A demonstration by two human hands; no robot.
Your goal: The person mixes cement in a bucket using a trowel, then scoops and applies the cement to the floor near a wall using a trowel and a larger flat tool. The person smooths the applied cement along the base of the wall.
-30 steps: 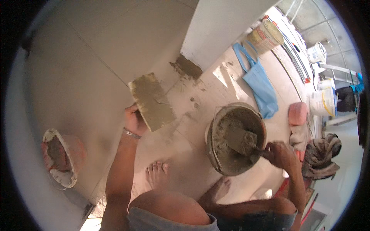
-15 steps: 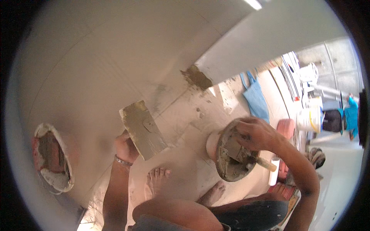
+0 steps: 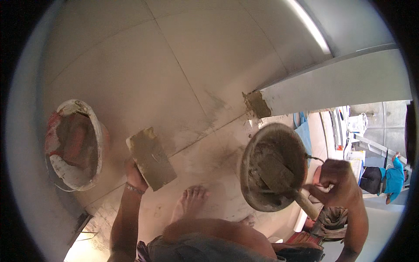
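Note:
My left hand grips a flat rectangular board, its upper face coated in grey-brown mortar. The fingers beneath the board are hidden. On the right, a mortar-caked bucket tilts with its mouth toward me. A trowel lies inside, its blade smeared with mortar and its wooden handle sticking out over the rim. My right hand is closed beside that bucket, around the end of its thin wire handle. The trowel's handle is just below this hand, apart from the fingers.
A red bucket with a crusted white rim stands at the left, holding something reddish. Patchy mortar marks a pale ledge's end. My bare foot rests on the tiled floor. At far right are a blue bag and a person in teal.
My right hand has left the trowel and moved right to the bucket's wire handle. The bucket has shifted and tipped further toward me. My left hand still holds the board, slightly lower.

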